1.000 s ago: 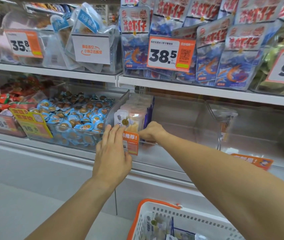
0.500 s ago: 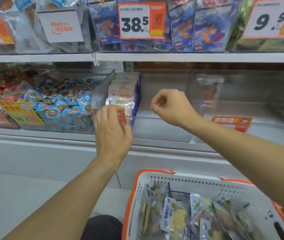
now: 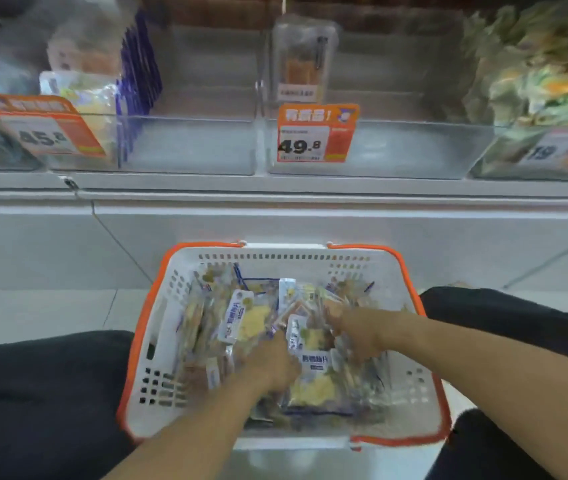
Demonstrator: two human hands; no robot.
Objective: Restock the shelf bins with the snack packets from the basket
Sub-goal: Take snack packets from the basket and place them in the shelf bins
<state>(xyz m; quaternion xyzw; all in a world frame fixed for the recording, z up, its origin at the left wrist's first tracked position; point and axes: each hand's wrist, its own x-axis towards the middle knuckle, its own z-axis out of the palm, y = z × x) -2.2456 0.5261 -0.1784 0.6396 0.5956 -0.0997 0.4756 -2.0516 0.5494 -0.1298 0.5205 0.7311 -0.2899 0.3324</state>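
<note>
A white basket with an orange rim [image 3: 144, 341] stands on the floor between my knees, filled with several clear snack packets [image 3: 237, 320] showing yellow pieces and white labels. Both hands are down inside it. My left hand [image 3: 272, 368] lies against the left edge of one labelled packet [image 3: 312, 363], its fingers hidden among the packets. My right hand [image 3: 355, 334] reaches into the pile just right of that packet, fingers blurred. On the shelf above, a clear bin [image 3: 189, 147] holds a row of the same packets [image 3: 81, 91] at its left side.
Orange price tags reading 45.8 [image 3: 43, 133] and 49.8 [image 3: 313, 136] hang on the bin fronts. The middle bin holds one upright packet [image 3: 301, 60]. Green-packed goods [image 3: 535, 64] fill the far-right bin. My dark-trousered legs [image 3: 33, 393] flank the basket on the pale floor.
Both hands have left the shelf bin and dropped into the basket. My view has tilted down from the shelves to the basket.
</note>
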